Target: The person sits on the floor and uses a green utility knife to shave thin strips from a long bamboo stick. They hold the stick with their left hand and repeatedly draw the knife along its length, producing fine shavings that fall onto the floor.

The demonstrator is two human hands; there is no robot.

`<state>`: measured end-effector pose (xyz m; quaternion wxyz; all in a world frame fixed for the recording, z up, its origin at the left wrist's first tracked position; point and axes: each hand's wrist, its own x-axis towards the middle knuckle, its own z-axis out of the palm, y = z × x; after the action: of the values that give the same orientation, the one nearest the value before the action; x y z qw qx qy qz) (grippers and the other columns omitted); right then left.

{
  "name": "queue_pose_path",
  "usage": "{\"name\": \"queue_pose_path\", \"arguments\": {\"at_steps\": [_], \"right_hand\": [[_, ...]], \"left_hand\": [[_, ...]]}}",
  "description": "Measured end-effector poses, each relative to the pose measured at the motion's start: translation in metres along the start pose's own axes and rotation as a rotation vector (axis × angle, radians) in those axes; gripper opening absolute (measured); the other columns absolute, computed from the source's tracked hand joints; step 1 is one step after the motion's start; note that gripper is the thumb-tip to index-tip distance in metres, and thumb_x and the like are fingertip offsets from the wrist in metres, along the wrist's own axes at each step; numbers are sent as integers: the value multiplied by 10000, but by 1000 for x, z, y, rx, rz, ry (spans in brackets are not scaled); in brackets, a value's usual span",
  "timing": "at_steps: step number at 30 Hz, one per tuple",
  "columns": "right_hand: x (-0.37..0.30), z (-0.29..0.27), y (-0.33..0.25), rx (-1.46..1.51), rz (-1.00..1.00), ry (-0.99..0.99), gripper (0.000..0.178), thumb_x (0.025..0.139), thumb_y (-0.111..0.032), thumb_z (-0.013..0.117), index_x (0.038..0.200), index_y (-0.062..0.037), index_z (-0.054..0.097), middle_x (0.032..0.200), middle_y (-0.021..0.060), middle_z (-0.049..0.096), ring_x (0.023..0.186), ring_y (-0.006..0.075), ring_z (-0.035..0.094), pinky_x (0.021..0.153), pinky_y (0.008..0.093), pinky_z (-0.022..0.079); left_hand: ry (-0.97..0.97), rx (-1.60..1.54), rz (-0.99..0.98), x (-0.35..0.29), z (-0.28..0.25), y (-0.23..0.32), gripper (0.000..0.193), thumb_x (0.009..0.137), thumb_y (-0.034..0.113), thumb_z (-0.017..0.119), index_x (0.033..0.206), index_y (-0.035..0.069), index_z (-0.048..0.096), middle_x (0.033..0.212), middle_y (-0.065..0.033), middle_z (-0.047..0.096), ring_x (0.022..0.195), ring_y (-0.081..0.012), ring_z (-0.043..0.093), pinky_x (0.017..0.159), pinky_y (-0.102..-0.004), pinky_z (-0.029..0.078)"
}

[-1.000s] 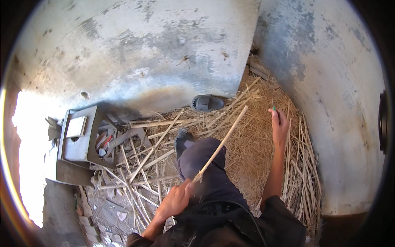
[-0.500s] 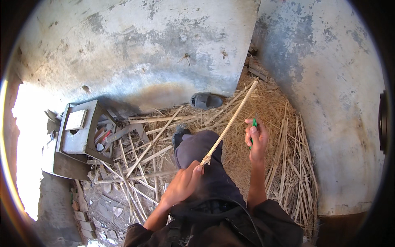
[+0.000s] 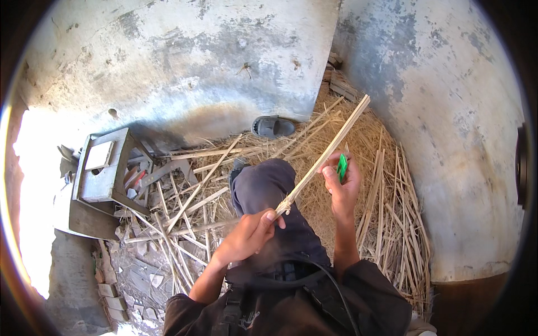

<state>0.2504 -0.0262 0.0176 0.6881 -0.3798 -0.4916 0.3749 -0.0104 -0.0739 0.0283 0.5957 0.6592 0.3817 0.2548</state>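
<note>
My left hand (image 3: 246,236) is closed round the lower end of a pale, peeled stick (image 3: 320,161). The stick slants up and to the right over my bent knee. Just beyond my fingers it has a knobbly node, and its far end looks split lengthwise into strips. My right hand (image 3: 343,183) curls round a small green-handled tool (image 3: 342,167) with a thin tip pointing upward; its exact kind is too small to make out. The fingertips of that hand are beside the stick, and I cannot tell whether they touch it.
Loose sticks (image 3: 193,210) cross over rubble at the left, near a battered wooden cabinet (image 3: 106,168). More split sticks (image 3: 400,224) lie along the right wall over straw (image 3: 358,134). A dark sandal (image 3: 273,127) rests by the far wall (image 3: 185,61).
The stick's far end has swung slightly up and right. My right hand has moved in closer to the stick, turning the green tool. The whole view has shifted a little.
</note>
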Motion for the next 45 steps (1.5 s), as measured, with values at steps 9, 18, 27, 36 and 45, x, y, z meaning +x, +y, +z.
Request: {"name": "queue_pose_path", "arguments": {"at_steps": [9, 18, 27, 36, 45], "right_hand": [[-11, 4, -15, 13, 14, 11, 280, 971, -78, 782, 1197, -20, 626, 921, 1, 684, 724, 17, 567, 637, 205, 449], [-14, 1, -20, 49, 49, -12, 294, 971, -112, 769, 1209, -7, 632, 895, 21, 686, 715, 32, 577, 631, 207, 449], [-40, -8, -26, -380, -266, -229, 302, 1005, -266, 759, 1137, 1, 715, 862, 99, 717, 732, 138, 689, 620, 295, 504], [-47, 4, -45, -636, -541, -338, 353, 963, -398, 817, 1051, -60, 767, 799, 66, 725, 594, 205, 683, 526, 330, 503], [-46, 5, -46, -645, -598, -318, 344, 935, -394, 843, 1055, -75, 798, 758, 41, 706, 564, 189, 659, 513, 327, 490]], "left_hand": [[-143, -255, -27, -9, 2, -7, 660, 1219, 423, 240, 1276, -73, 673, 725, -56, 638, 587, -149, 648, 608, -279, 562], [-186, -224, -28, -16, 2, 3, 654, 1211, 457, 283, 1316, -56, 675, 752, -30, 623, 551, -88, 571, 543, -233, 492], [57, 62, 168, -22, 11, 25, 478, 1193, 378, 445, 1323, 13, 725, 714, 18, 544, 603, -60, 474, 578, -271, 407], [239, 252, 224, -30, 18, 47, 298, 1103, 240, 642, 1290, 13, 691, 683, -162, 595, 573, -273, 570, 586, -393, 461], [369, 417, 266, -36, 32, 46, 212, 1113, 197, 605, 1178, -5, 604, 745, -222, 650, 675, -440, 653, 625, -474, 478]]}}
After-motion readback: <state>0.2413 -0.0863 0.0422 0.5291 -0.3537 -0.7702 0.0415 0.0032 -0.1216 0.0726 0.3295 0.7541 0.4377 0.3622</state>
